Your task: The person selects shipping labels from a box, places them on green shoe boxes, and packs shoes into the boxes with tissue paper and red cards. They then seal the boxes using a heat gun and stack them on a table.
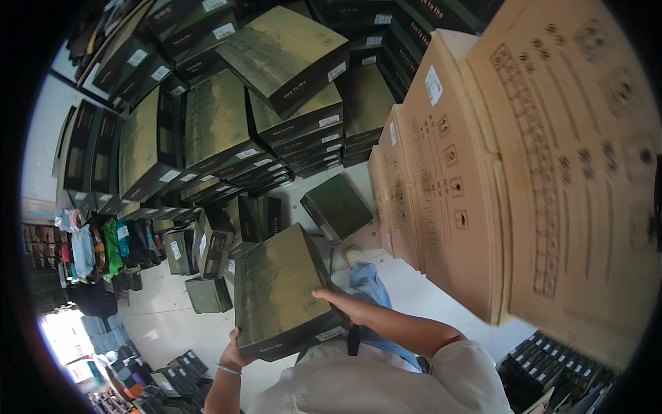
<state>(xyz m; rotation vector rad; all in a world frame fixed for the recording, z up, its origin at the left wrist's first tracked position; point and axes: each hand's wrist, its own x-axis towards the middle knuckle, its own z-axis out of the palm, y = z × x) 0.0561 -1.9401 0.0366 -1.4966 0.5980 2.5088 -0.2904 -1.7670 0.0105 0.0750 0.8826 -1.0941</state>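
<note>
Between my two hands I carry a dark shoebox-shaped carton point(279, 290) with an olive-green printed lid and a white label on its near side. My left hand point(236, 352), with a pale bracelet at the wrist, grips its near left corner. The right hand point(338, 302) holds the opposite side, thumb on the lid and the other fingers hidden. Beyond it, a similar olive box point(284, 55) lies askew on top of the stacked boxes point(219, 124).
Tall brown cardboard cartons point(455, 186) form a wall on the right. Loose boxes point(338, 205) lie on the white tiled floor point(162, 324) ahead. Clothes point(110, 245) hang at the left. More dark boxes point(552, 366) are stacked at the lower right.
</note>
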